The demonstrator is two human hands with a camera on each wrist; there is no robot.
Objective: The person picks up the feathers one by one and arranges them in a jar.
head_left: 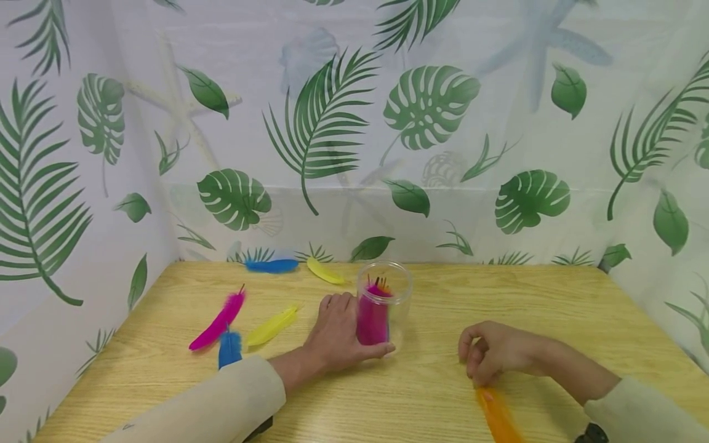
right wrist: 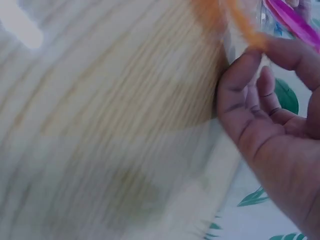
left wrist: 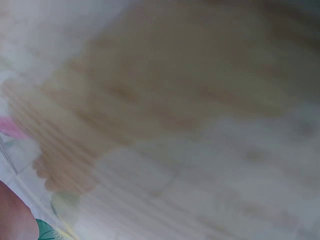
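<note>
Leaf-printed sheeting stands behind a wood-grained table. At its middle, the person's left hand grips a clear jar, thumb across the front; magenta plumes stand inside. Their right hand, well apart, pinches an orange feather at one end. Off left lie a magenta feather, two blue feathers and two yellow feathers.

Mostly blurred wood tabletop; left hand cropped at bottom-left corner, green leaf print beside it, pink patch above (too cropped to identify).
</note>
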